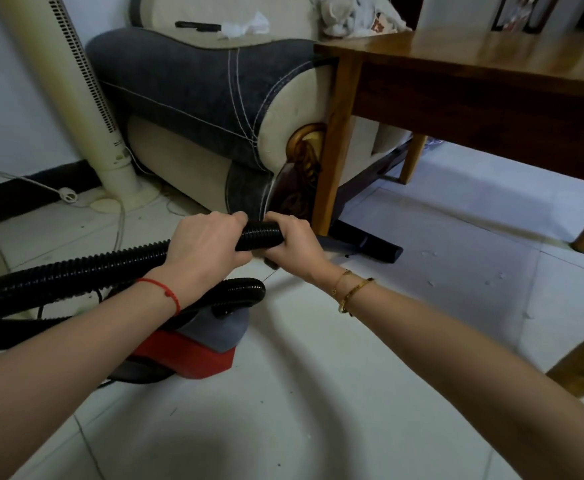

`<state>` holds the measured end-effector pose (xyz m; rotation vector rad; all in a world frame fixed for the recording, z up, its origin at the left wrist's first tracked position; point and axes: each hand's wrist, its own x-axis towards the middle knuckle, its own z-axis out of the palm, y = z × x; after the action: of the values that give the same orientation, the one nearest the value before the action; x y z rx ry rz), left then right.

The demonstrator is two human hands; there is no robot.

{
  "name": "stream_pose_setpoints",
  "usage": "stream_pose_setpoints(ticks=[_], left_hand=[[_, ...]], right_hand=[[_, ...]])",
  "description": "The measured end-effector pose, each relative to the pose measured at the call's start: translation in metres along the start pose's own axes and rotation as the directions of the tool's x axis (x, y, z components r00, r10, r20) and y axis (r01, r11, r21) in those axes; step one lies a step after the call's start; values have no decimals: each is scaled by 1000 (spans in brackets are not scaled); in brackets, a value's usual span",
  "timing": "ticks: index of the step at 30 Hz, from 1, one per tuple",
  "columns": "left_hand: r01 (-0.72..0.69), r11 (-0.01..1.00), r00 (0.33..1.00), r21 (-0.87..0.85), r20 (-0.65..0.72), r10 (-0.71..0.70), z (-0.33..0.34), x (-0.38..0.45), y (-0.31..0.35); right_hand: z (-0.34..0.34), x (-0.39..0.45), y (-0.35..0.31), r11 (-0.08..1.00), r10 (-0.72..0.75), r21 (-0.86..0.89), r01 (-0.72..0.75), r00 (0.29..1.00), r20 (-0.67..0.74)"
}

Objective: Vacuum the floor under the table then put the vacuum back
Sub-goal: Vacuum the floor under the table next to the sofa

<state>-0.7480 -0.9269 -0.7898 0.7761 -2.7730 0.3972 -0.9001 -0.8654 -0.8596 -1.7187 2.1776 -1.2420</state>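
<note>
Vacuum body [200,337], red and grey, sits on the tile floor [318,393] nearest the viewer; likely heavy enough to drag, not lift. Beyond it, left hand [207,244] and right hand [294,242] both wrap closed around the ribbed black hose [259,233] (flexible, grippy ridges; hold near the stiff end). Past the hose, floor nozzle [370,242] rests by the bench's [474,53] near leg. Sofa [197,91] and tower fan [75,81] behind.
</note>
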Motion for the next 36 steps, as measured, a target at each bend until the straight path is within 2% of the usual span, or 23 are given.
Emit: stream_pose_setpoints(ticks=[4,16,24,31,36], left_hand=[[20,1000,1000,7,-7,-20,-7,-5,-9],[-19,998,1000,-52,-17,18,8,20,21],[-89,987,996,-135,-21,87,33,59,65],[-122,970,992,-210,-8,123,60,92,111],[-140,967,988,-211,32,150,78,113,146]], right_hand=[[3,0,-12,997,-12,74,13,1000,-20],[-19,-2,21,1000,25,7,-25,999,-45],[-51,-7,78,997,57,-46,-60,996,-72],[-81,-11,132,987,70,-143,-71,997,-12],[-100,-18,166,970,121,-211,-123,992,-22]])
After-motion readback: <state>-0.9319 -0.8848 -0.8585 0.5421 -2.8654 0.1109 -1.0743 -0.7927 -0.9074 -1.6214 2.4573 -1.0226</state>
